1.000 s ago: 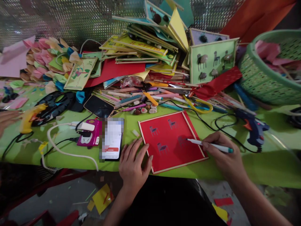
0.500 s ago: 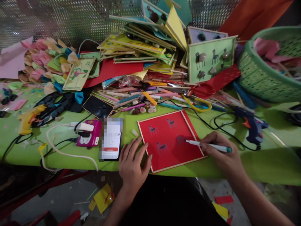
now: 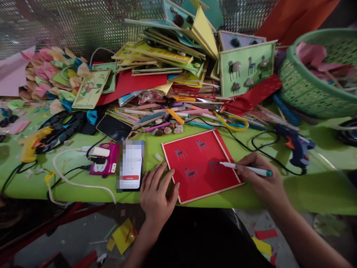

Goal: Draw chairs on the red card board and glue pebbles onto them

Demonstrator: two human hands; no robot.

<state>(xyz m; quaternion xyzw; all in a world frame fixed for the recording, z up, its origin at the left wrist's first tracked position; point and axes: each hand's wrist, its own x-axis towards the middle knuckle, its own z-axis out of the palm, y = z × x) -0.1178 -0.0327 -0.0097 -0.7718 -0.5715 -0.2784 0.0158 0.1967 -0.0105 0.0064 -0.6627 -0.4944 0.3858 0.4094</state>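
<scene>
A red card (image 3: 201, 178) framed with thin pale wooden sticks lies on the green table, several dark drawn figures on it. My right hand (image 3: 260, 178) grips a white marker pen (image 3: 245, 169) with a teal end; its tip is at the figure on the card's right side. Whether the tip touches the card I cannot tell. My left hand (image 3: 159, 190) lies flat with fingers spread at the card's left edge, its fingertips by the stick border. Just left of that hand is a phone (image 3: 133, 163) with a lit screen.
Behind the card lie loose pens, sticks and pebbles (image 3: 167, 130). Stacked framed cards (image 3: 161, 56) rise at the back. A blue glue gun (image 3: 297, 147) and a green basket (image 3: 309, 82) are at right. A magenta power adapter (image 3: 107, 160), cables and a yellow glue gun (image 3: 33, 143) sit left.
The whole view has shifted slightly. The pen tip stays at the same figure on the right of the card, and both hands keep nearly the same pose.
</scene>
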